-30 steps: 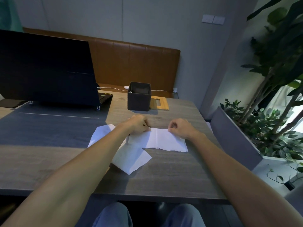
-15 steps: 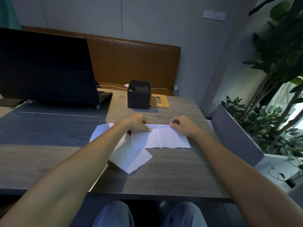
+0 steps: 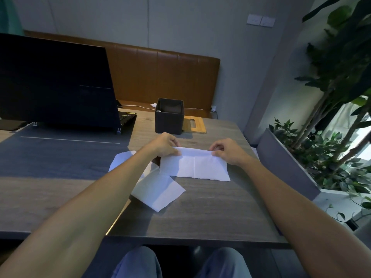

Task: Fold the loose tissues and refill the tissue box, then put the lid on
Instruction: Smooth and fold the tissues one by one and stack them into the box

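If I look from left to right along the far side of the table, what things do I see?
Laptop → dark tissue box → wooden lid → leafy plants.

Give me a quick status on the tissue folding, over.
Left hand and right hand pinch the tissue at its far edge. Tissue box open, lid flat beside it. Other loose tissues under left forearm; nothing between hands and box.

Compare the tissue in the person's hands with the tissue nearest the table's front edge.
Left hand and right hand pinch the held tissue at its far edge; no hand holds the loose tissue. The held tissue lies square to the table, creased down the middle; the loose tissue lies cornerwise. Both are white.
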Available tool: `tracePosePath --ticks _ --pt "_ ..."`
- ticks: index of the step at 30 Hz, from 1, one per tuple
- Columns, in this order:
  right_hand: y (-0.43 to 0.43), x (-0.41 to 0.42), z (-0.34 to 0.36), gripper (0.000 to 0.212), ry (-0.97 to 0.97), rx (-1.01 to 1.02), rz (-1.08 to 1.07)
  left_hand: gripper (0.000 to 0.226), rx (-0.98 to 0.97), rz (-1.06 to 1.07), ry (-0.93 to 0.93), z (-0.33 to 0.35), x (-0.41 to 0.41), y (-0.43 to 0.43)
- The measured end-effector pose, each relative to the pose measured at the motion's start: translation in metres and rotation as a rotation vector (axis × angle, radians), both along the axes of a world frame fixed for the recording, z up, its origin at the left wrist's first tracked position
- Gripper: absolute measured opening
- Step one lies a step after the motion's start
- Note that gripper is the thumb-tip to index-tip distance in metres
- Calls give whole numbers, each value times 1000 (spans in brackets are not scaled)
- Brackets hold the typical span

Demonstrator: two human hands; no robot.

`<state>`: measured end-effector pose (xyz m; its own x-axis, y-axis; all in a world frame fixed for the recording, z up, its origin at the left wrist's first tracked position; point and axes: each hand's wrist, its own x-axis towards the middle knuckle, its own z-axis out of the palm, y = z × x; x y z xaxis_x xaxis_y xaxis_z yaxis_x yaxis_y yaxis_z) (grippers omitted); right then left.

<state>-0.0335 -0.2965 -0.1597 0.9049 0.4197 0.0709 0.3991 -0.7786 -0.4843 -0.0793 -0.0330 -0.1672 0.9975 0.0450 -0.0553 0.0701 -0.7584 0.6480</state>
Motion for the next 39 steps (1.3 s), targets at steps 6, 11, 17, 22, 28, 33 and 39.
tracePosePath --ticks 6,11,17,22,28,33,39 --pt "0 2 3 12 14 -10 3 20 31 10 -6 0 0 8" --pt "-5 1 1 18 7 -29 -21 18 60 -4 -45 -8 -2 13" --pt "0 -4 -10 19 -115 -100 -32 36 402 -137 -353 -17 -17 -12" --pt "30 -30 -29 30 -228 -95 97 43 425 -297 -272 -33 -33 -50" --pt "25 -49 -48 59 -95 -269 132 64 554 -305 -43 -43 -48 -40" --pt "0 -53 -40 71 -17 -405 29 76 572 -280 42 -32 -58 -7" --pt "0 -53 -33 62 -6 -177 -105 74 522 -233 1 -26 -62 -6"
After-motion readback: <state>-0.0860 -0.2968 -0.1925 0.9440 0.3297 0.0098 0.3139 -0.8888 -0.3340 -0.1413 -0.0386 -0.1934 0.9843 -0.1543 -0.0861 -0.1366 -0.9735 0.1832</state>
